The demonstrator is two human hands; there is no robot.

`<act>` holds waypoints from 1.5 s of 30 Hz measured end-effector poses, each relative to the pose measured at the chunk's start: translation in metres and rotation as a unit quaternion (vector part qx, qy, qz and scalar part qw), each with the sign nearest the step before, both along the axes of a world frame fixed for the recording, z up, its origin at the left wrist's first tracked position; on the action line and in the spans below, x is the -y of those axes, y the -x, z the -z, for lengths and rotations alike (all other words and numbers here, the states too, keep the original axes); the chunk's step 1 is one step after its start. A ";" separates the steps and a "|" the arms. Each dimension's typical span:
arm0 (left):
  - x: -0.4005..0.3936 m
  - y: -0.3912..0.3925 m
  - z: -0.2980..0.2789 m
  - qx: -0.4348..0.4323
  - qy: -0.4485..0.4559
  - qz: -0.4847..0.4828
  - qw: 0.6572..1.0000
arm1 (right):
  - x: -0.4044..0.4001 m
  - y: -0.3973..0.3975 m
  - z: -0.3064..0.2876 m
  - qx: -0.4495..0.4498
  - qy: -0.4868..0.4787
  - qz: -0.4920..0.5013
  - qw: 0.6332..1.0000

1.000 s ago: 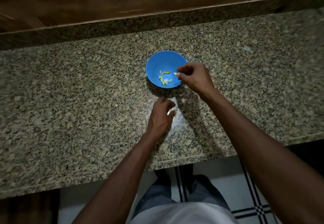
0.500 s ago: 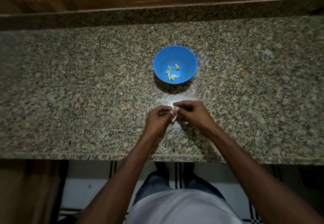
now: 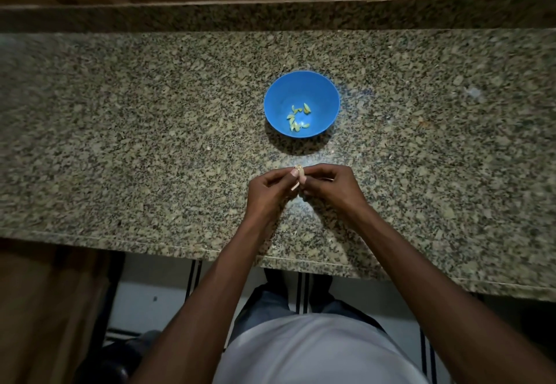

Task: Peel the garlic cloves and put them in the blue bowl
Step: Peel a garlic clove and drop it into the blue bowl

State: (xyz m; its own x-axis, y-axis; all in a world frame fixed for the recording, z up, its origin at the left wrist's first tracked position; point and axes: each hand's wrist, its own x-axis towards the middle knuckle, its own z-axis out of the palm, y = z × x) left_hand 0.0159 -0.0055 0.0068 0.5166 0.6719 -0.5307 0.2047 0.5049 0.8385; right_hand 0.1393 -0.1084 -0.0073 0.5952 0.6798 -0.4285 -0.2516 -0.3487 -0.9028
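Observation:
A blue bowl [image 3: 301,86] stands on the speckled granite counter [image 3: 150,143] and holds several pale yellow peeled cloves [image 3: 298,117]. Just in front of the bowl, my left hand [image 3: 267,192] and my right hand [image 3: 329,186] meet fingertip to fingertip. Between them they pinch one small garlic clove [image 3: 300,174] with pale skin curling off it. Most of the clove is hidden by my fingers.
The counter's front edge [image 3: 180,247] runs just below my wrists, with tiled floor beneath. A raised granite ledge [image 3: 270,16] and a wooden wall close off the far side. A few pale scraps [image 3: 424,122] lie to the right of the bowl.
My right hand left the bowl after dropping a clove there and came back to my left hand. Both hands now pinch one clove; the view shifted a little.

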 end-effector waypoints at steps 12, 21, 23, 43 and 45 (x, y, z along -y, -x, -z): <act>0.004 0.003 -0.001 -0.026 -0.081 0.021 0.996 | 0.001 0.000 -0.003 -0.020 -0.019 0.002 1.000; 0.006 0.007 -0.001 -0.006 -0.133 0.040 0.990 | 0.004 0.005 -0.004 -0.164 -0.064 0.064 0.982; 0.004 0.010 -0.001 -0.008 -0.134 0.034 0.990 | 0.003 0.008 -0.004 -0.212 -0.061 0.091 0.971; -0.023 0.022 0.000 -0.041 -0.113 0.090 0.989 | -0.001 0.020 -0.006 -0.198 -0.072 0.068 0.975; -0.022 0.020 0.003 -0.046 -0.128 0.094 0.986 | -0.001 0.023 -0.005 -0.205 -0.074 0.073 0.973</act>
State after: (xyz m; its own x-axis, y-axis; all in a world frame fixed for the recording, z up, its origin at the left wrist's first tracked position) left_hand -0.0044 0.0170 0.0039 0.6028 0.6870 -0.4058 0.3555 0.2241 0.9074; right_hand 0.1167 -0.1070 -0.0020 0.4898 0.6728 -0.5545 -0.6385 -0.1563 -0.7536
